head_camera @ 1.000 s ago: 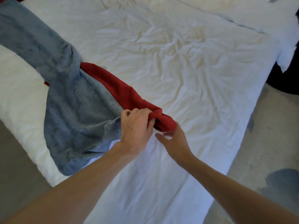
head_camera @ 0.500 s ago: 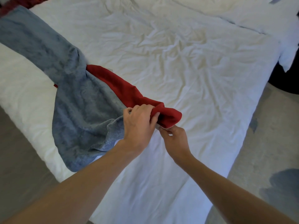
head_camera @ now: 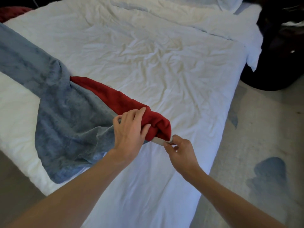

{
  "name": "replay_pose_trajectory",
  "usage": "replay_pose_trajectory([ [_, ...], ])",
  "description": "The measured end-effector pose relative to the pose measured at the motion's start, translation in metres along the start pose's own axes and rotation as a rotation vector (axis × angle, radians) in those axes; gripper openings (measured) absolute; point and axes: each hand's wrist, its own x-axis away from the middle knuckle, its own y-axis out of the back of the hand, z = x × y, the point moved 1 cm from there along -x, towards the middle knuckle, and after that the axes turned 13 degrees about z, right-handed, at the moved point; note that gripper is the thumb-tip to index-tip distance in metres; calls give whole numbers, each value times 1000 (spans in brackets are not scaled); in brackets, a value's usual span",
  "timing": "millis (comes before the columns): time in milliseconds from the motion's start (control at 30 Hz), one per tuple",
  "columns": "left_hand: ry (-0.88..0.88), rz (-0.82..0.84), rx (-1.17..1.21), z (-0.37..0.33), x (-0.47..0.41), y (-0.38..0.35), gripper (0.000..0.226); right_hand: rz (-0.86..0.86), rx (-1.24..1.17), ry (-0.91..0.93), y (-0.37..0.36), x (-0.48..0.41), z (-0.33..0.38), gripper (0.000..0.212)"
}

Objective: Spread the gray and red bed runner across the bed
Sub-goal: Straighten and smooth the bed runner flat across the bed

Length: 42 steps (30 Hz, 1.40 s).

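Here, the bed runner lies bunched on the white bed, its gray length trailing toward ten o'clock and its red fold at center. The left hand grips the red bunched end, while the right hand, at four o'clock of it, pinches the runner's pale edge.

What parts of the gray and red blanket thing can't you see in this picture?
- Head view: the far end of the bed runner runs off the left edge.
- Its bunched red end is partly covered by the left hand.
- The pale edge pinched by the right hand is hidden under its fingers.
- The dark object beside the bed is too dim and is cut off by the right edge.
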Motion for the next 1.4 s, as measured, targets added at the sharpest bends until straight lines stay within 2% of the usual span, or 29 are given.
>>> replay_pose_trajectory([
  [167, 15, -3, -47, -11, 22, -4, 52, 20, -17, 5, 6, 17, -6, 10],
  [300, -1, -31, -63, -21, 36, -5, 44, 53, -38, 35, 12, 26, -9, 17],
  [567, -14, -76, -52, -53, 82, -12, 21, 246, 7, 91, 34, 32, -3, 12],
  [767, 106, -29, -22, -72, 111, -17, 26, 357, 55, 72, 27, 33, 4, 16],
  [967, 148, 20, 50, -72, 105, -12, 6, 364, -29, 91, 20, 38, -5, 18],
  [1100, 168, 38, 52, -68, 109, -13, 6, 344, -139, 96, 3, 49, -14, 28],
  [1233, 190, -1, 84, -69, 116, -10, 7, 324, 8, 73, -17, 51, -22, 29],
  [1300, 208, -33, 117, -75, 117, -6, 7, 295, 21, 99, -23, 50, -20, 13],
  [1333, 208, -41, 125, -78, 118, -4, 8, 255, 28, 110, -25, 51, -16, 12],
  [1400, 179, -53, 136, -87, 120, -2, 12, 222, -115, 95, -26, 51, -12, 34],
])
